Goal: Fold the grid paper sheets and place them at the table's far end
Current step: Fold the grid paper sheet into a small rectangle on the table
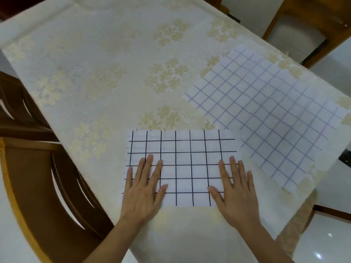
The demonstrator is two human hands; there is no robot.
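Note:
A white sheet with a bold black grid (pixel 182 149) lies flat near the table's front edge. My left hand (pixel 144 186) rests palm down on its left part, fingers straight and spread. My right hand (pixel 235 188) lies flat on its right part in the same way. A larger sheet with a thin blue grid (pixel 266 111) lies unfolded to the right, turned at an angle, its lower corner reaching the table's right edge. The black-grid sheet's right edge overlaps the blue one slightly.
The table (pixel 95 63) wears a cream cloth with pale gold flowers. A brown wooden chair (pixel 47 177) stands at the left side. Another wooden chair (pixel 303 25) stands beyond the far right corner. White floor shows at the right.

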